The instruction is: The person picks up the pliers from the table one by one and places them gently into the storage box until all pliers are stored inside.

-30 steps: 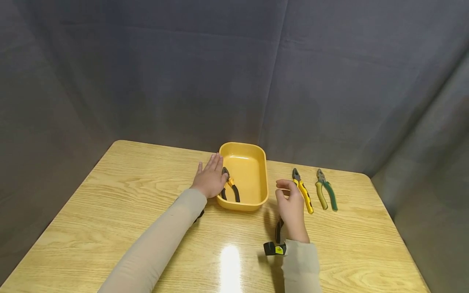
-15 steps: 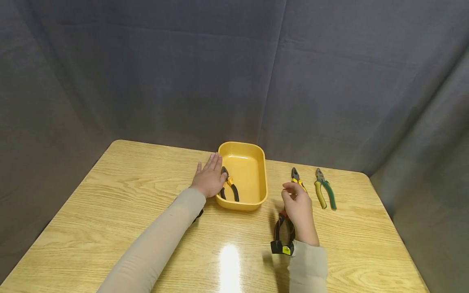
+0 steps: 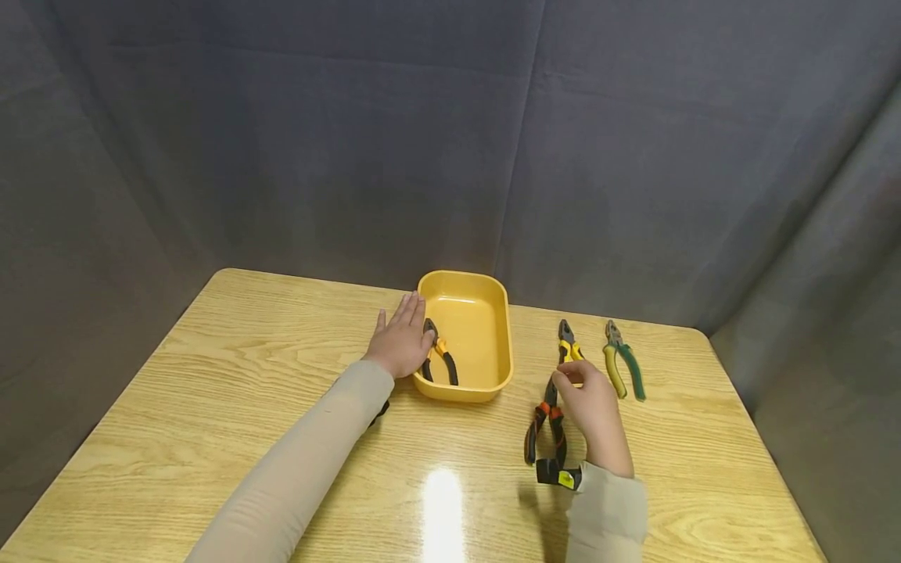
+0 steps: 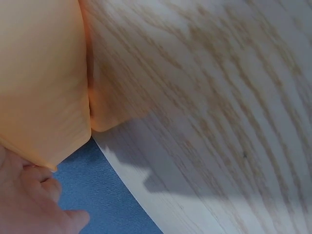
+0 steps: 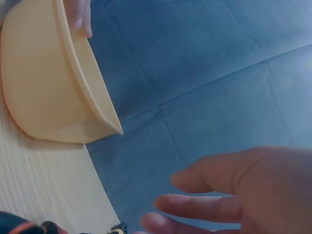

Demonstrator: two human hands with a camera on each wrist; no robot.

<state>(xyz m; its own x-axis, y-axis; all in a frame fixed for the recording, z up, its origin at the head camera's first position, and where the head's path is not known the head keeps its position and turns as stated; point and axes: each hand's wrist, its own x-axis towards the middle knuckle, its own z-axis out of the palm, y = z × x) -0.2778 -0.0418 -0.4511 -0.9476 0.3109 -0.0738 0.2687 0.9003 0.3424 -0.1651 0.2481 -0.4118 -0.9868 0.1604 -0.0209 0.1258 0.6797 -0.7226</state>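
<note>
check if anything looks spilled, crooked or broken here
Nothing stands out: no visible spill or damage. The rounded rectangular yellow plastic tray sits upright, orange-black metal pliers inside; red-black pliers, yellow-black pliers and yellow-green pliers lie on the woodgrain table.

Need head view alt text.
A person's left hand touches a yellow tray holding orange-black pliers; the empty right hand hovers near red-black pliers. Yellow-black pliers and yellow-green pliers lie farther back on the wooden table.
</note>
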